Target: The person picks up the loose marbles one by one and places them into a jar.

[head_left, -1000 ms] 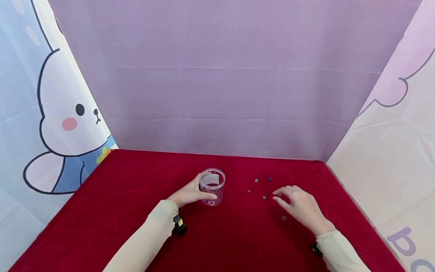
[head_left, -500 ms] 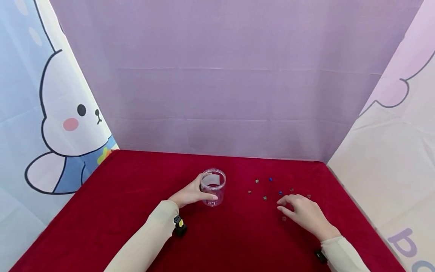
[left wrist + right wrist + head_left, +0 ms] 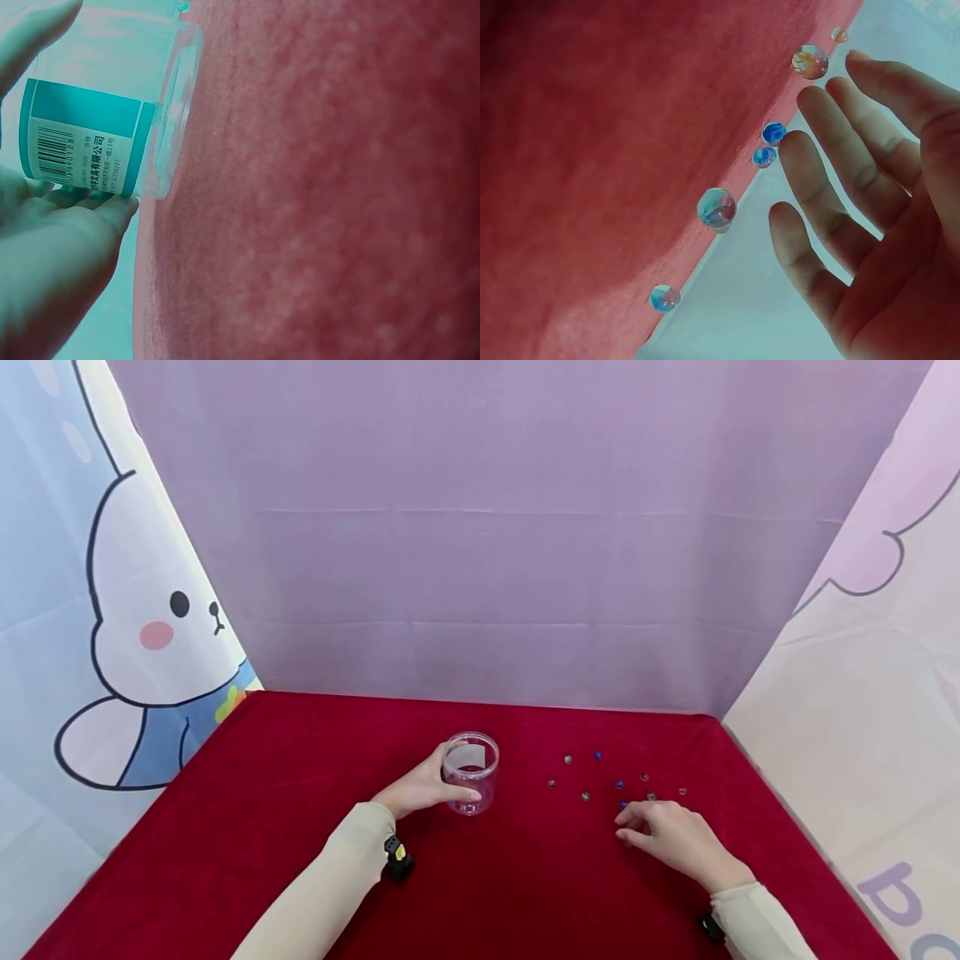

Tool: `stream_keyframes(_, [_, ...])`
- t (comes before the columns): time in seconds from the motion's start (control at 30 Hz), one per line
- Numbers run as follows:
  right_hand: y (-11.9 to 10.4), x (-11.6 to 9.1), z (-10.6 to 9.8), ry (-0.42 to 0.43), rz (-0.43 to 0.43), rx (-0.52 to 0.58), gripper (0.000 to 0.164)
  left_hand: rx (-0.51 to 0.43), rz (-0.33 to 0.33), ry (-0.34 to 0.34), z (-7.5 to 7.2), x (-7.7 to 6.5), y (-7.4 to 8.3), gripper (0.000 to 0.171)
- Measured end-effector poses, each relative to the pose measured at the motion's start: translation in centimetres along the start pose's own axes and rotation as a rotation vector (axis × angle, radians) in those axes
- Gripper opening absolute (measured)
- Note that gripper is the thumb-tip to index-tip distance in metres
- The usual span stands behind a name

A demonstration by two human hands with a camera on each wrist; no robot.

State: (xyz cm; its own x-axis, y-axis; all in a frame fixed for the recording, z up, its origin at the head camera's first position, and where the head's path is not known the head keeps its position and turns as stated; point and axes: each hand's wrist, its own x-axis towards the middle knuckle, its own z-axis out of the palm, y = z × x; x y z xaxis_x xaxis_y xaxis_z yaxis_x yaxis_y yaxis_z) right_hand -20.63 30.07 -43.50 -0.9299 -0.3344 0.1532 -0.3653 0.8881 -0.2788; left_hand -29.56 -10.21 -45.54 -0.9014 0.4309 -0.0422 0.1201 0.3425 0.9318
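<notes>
My left hand grips a clear plastic jar that stands with its open mouth upward. In the left wrist view, the fingers lie along the jar's printed barcode label. My right hand hovers low over the cloth, palm down, among loose glass marbles. In the right wrist view its fingers are spread and relaxed, with an orange-swirled marble just off the fingertips. Two blue marbles lie near the ring fingertip, and a larger clear marble sits lower down.
Red cloth covers the table. Several more marbles lie beyond the right hand, including a blue marble and a greenish marble. A purple curtain closes off the back, with printed cloth panels on both sides.
My right hand has drawn back toward me and slightly right, uncovering several marbles behind it. The marble nearest me is now hidden by that hand in the head view. The left hand and jar stay put.
</notes>
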Motion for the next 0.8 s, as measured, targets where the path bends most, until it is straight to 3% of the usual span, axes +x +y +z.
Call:
stream_keyframes(0.23, [-0.11, -0.35, -0.02, -0.068, 0.007, 0.035, 0.013, 0.01, -0.002, 0.004, 0.03, -0.1, 0.04, 0.101])
stream_keyframes(0.8, [-0.12, -0.37, -0.54, -0.127, -0.007, 0.068, 0.014, 0.001, 0.0, 0.019, 0.16, -0.15, 0.16, 0.097])
